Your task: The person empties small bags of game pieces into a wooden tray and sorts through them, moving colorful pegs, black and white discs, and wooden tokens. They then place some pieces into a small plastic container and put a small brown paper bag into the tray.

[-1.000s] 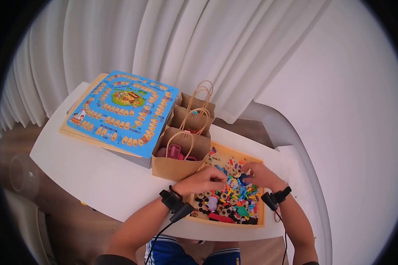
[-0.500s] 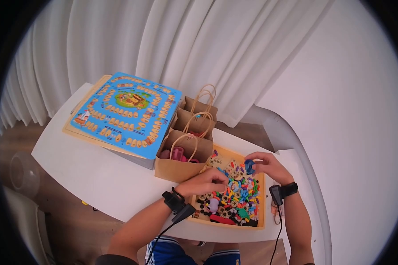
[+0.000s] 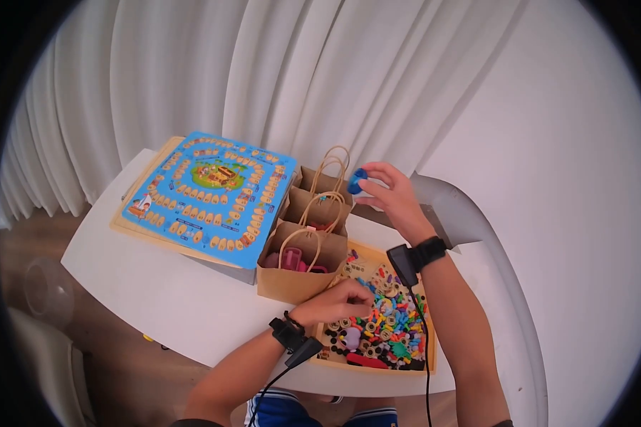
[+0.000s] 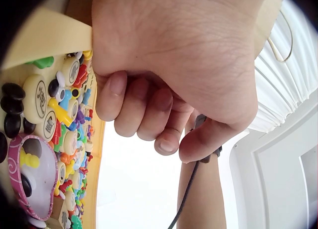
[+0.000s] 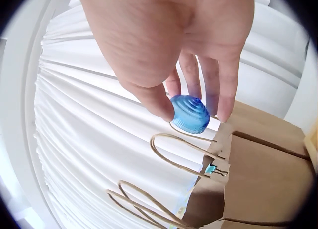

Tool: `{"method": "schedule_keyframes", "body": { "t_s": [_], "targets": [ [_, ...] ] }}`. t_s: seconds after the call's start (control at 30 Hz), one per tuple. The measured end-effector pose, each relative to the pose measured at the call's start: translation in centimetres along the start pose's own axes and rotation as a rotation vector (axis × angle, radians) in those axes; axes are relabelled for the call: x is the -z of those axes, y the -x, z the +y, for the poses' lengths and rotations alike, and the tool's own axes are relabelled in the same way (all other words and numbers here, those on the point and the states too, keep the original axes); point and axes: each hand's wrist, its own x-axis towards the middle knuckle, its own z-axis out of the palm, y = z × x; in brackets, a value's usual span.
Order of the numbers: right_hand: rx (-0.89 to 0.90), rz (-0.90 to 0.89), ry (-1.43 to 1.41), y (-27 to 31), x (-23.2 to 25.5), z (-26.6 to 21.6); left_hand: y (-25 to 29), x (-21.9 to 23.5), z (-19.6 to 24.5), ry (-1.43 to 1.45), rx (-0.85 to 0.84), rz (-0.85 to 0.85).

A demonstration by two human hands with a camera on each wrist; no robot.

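My right hand (image 3: 397,199) is raised over the back brown paper bag (image 3: 310,178), beyond the tray. Between its thumb and fingers it pinches a translucent blue shell-shaped piece (image 5: 190,114), ridged and domed. The middle paper bag (image 3: 327,213) carries a small turquoise clip (image 5: 211,168) on its edge. My left hand (image 3: 338,302) hovers by the left side of the shallow wooden tray (image 4: 49,35), fingers loosely curled and nothing visible in them. Small colourful pieces (image 3: 388,313) heap in the tray, among them round wooden discs, black beads and a pink-rimmed heart-shaped piece (image 4: 15,159).
In the front paper bag (image 3: 295,283) lie pink items (image 3: 290,259). A blue board game sheet (image 3: 246,203) lies on a stack of boards at the left. All stand on a white table (image 3: 157,299). White curtains (image 3: 185,71) hang behind.
My right hand has picked the blue shell-shaped piece out of the tray and carried it up and away to beside the back paper bag. The left hand has stayed over the tray's left side.
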Motion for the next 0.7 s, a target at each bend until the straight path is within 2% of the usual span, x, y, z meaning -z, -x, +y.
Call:
{"method": "schedule_keyframes", "body": {
  "t_s": [0.03, 0.1, 0.23, 0.3, 0.37, 0.4, 0.43, 0.47, 0.5, 0.6, 0.63, 0.7],
  "targets": [
    [0.001, 0.001, -0.003, -0.5, -0.2, 0.0, 0.0, 0.0, 0.2, -0.002, 0.003, -0.001],
    [0.014, 0.045, 0.201, -0.9, -0.4, 0.2, 0.2, -0.3, 0.7, 0.015, 0.007, 0.039],
    [0.076, 0.090, 0.216, 1.6, 2.6, 1.2, 0.1, -0.1, 0.5, 0.020, 0.013, 0.011],
    [-0.055, -0.032, 0.375, 4.6, 5.5, 2.6, 0.1, -0.1, 0.7, 0.019, 0.021, 0.010],
    [-0.048, -0.221, 0.693, 8.7, 7.5, 3.4, 0.0, -0.1, 0.6, 0.009, 0.006, 0.013],
    [-0.232, -0.240, 0.792, 11.2, 6.5, 2.0, 0.0, -0.1, 0.5, -0.010, 0.000, 0.013],
    [-0.116, -0.320, 0.861, 13.3, 8.9, 5.2, -0.1, -0.2, 0.6, -0.004, -0.003, 0.012],
    [-0.276, -0.346, 0.868, 15.2, 8.0, 3.9, 0.0, -0.3, 0.7, 0.003, -0.005, 0.019],
    [-0.169, -0.437, 0.863, 17.2, 9.0, 5.6, 0.0, -0.3, 0.8, 0.008, -0.006, 0.025],
    [-0.248, -0.362, 0.875, 21.0, 7.1, 4.4, 0.0, -0.2, 0.8, -0.009, 0.025, 0.027],
    [-0.194, -0.355, 0.880, 21.6, 6.9, 4.5, 0.1, -0.1, 0.7, -0.006, 0.025, 0.018],
    [-0.199, -0.308, 0.864, 21.9, 6.2, 4.5, 0.1, 0.0, 0.6, -0.010, 0.037, 0.018]
  ]
}}
